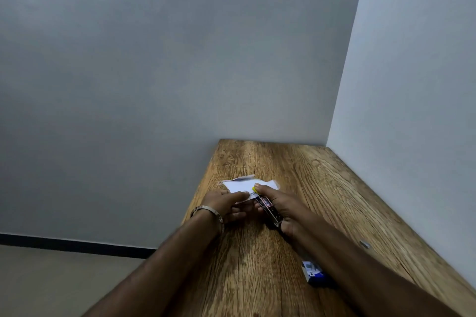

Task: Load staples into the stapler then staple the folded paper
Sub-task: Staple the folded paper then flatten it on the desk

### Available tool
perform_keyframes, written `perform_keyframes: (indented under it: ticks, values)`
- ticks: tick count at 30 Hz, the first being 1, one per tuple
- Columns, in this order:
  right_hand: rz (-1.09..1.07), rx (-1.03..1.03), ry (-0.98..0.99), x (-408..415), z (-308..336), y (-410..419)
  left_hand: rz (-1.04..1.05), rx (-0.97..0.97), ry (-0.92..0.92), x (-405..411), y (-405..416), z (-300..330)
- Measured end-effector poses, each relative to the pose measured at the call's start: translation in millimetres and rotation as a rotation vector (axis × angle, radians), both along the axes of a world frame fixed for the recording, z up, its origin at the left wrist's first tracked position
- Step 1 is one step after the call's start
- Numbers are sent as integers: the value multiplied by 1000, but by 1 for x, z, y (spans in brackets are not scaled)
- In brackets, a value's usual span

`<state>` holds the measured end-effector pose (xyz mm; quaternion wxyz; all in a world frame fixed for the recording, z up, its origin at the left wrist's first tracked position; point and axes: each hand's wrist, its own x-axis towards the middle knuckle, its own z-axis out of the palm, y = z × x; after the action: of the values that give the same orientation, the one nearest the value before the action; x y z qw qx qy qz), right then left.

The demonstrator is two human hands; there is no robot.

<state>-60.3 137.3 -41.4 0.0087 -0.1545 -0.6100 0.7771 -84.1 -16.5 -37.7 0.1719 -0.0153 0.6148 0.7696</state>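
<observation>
A folded white paper (238, 185) lies on the wooden table (309, 188). My left hand (224, 204), with a metal bangle at the wrist, pinches the paper's near edge. My right hand (280, 206) grips a small dark stapler (269, 207) with a yellow tip, and the tip sits over the paper's right part. A blue and white staple box (313, 272) lies on the table near my right forearm, partly hidden by it.
A small grey metal piece (364, 244) lies on the table to the right. Walls close the table's far and right sides. The table's left edge drops to the floor (51, 278).
</observation>
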Motion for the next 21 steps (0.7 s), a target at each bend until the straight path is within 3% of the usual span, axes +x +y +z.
perform_keyframes:
  ticks: [6, 21]
  values:
    - [-32, 7, -6, 2, -2, -4, 9, -5, 13, 0, 0, -1]
    - [120, -102, 29, 11, 6, 1, 18, 3, -3, -1, -2, -1]
